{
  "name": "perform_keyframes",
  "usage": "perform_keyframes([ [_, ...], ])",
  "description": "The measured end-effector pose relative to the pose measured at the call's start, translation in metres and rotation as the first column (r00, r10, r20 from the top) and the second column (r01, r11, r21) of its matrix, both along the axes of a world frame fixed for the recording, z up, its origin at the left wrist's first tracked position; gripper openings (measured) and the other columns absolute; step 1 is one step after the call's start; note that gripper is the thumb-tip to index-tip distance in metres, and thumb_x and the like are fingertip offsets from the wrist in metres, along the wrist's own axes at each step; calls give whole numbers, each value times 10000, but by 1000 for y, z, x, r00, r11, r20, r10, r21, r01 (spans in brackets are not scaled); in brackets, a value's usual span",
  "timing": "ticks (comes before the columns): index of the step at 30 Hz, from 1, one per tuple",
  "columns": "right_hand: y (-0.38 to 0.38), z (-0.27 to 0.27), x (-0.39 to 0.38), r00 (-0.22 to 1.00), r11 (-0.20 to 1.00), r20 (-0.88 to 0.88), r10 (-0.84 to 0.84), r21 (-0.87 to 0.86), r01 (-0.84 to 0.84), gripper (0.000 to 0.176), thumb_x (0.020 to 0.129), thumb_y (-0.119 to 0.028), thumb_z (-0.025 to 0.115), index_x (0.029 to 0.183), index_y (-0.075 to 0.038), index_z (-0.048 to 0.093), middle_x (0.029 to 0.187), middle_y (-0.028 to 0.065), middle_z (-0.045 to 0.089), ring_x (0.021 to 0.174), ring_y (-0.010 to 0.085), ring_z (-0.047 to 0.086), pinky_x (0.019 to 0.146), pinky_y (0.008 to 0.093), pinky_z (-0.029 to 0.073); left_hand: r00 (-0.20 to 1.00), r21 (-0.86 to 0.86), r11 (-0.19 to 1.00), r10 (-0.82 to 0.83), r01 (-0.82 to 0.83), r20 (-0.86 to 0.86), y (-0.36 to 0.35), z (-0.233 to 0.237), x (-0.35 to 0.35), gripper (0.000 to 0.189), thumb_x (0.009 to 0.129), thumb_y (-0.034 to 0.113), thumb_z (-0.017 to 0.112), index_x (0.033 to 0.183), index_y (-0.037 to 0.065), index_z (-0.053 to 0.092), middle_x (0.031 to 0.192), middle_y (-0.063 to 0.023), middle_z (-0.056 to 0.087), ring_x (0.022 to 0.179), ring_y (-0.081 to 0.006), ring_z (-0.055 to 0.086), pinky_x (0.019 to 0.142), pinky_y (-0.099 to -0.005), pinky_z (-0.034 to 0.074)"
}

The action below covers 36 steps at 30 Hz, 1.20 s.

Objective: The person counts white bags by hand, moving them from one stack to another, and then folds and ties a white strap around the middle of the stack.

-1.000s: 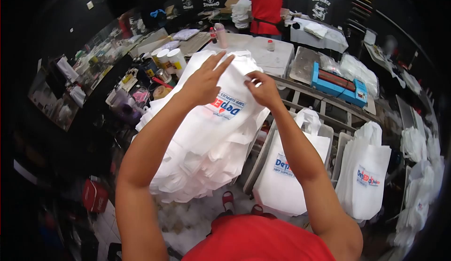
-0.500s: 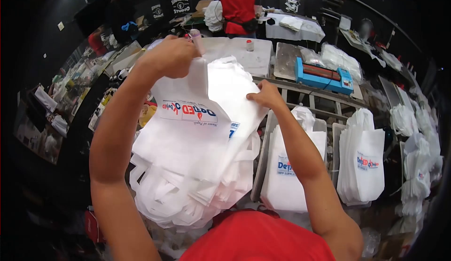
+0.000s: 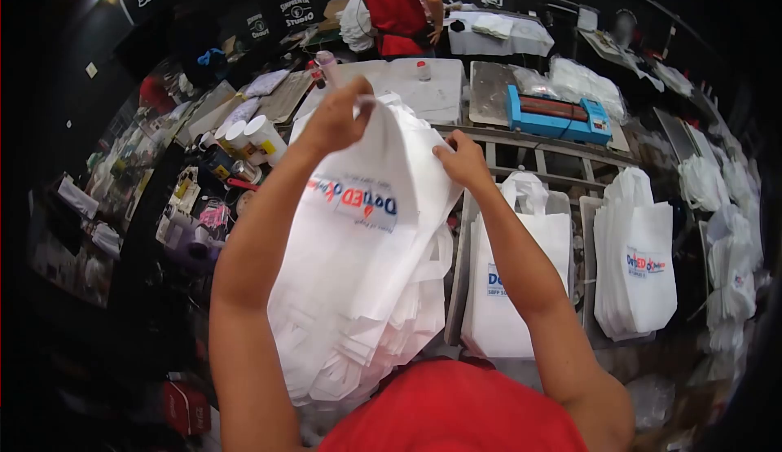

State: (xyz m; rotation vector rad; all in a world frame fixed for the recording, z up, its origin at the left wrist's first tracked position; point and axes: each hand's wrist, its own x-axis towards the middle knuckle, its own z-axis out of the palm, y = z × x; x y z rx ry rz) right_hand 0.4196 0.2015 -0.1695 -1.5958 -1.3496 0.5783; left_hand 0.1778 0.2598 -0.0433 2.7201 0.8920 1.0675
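Observation:
My left hand point(image 3: 340, 118) is closed on the upper edge of a white tote bag point(image 3: 350, 265), which bears an upside-down blue and red print. The lifted edge curves up from a stack of similar white bags point(image 3: 428, 265). At the stack's right edge, my right hand point(image 3: 462, 160) is pinched on the side of a white bag; the fingertips are partly hidden. Beside my right forearm lies another pile of printed tote bags point(image 3: 533, 248), with its handles toward the far side.
One more pile of tote bags point(image 3: 639, 265) lies at the right. A blue machine with a red roller point(image 3: 558, 116) stands beyond the metal frame. Cups point(image 3: 265, 136) and clutter fill the left. A person in a red shirt point(image 3: 395, 4) stands at the back.
My left hand has moved right and slightly down, bringing the bag's edge with it so the bag bends. My right hand stays at the stack's edge. The person behind has lowered an arm.

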Motion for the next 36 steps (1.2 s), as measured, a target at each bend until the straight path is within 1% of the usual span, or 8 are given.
perform_keyframes([
  [3,1,0,2,1000,1000,-24,13,-17,-14,347,813,-276,733,983,15,650,979,221,696,916,375,666,840,415,502,978,108,994,-15,-8,210,-11,20,23,239,850,55,662,1080,32,604,959,-201,680,920,-404,658,820,-421,522],
  [7,-1,-5,3,997,995,-36,68,69,-65,364,834,-306,726,1028,1,700,1020,186,678,931,317,656,840,387,506,876,-64,998,-23,-9,-483,1,-28,29,286,766,106,682,1047,68,722,1078,-185,684,1043,-376,631,927,-446,497],
  [13,-5,17,-2,923,870,-20,385,342,-356,326,939,-322,669,1056,-30,752,1071,150,660,1003,264,616,899,351,482,918,261,925,-173,276,-357,0,-26,29,196,794,75,716,987,50,740,1053,-127,682,1067,-317,603,963,-421,462],
  [17,-2,18,14,828,908,-381,410,260,-329,426,898,-383,709,1054,12,737,1101,164,681,1009,279,628,921,358,483,855,-104,994,-79,29,-513,-14,8,16,232,795,38,719,1026,40,711,1066,-137,682,1115,-330,599,971,-432,456],
  [19,-6,13,18,995,996,74,74,-47,-71,484,807,-386,779,1062,21,718,1061,174,703,971,298,664,884,375,510,958,-208,978,-30,-32,-287,-23,21,9,264,790,15,699,1052,9,673,1014,-182,686,1069,-380,627,934,-418,486],
  [30,-24,5,-9,962,884,262,73,431,-184,199,829,-177,719,957,-24,732,1156,153,648,1003,310,652,842,405,531,843,-15,991,-123,135,-523,-9,-15,22,237,805,107,731,1021,10,719,1116,-150,680,1092,-337,602,986,-409,461],
  [33,-20,11,1,879,917,-270,393,193,-350,193,857,-196,704,934,-22,737,1216,142,593,1034,285,633,855,384,520,819,-96,994,-92,45,-566,-14,-14,29,236,792,93,736,1011,7,718,1073,-152,683,1080,-342,606,987,-411,461],
  [36,-21,2,14,976,976,-80,202,105,-193,273,823,-202,734,1006,1,719,1125,161,649,997,289,653,858,366,523,821,-125,992,-77,7,-566,-26,4,23,228,800,92,735,1014,20,710,1055,-160,685,1064,-354,611,961,-419,472],
])
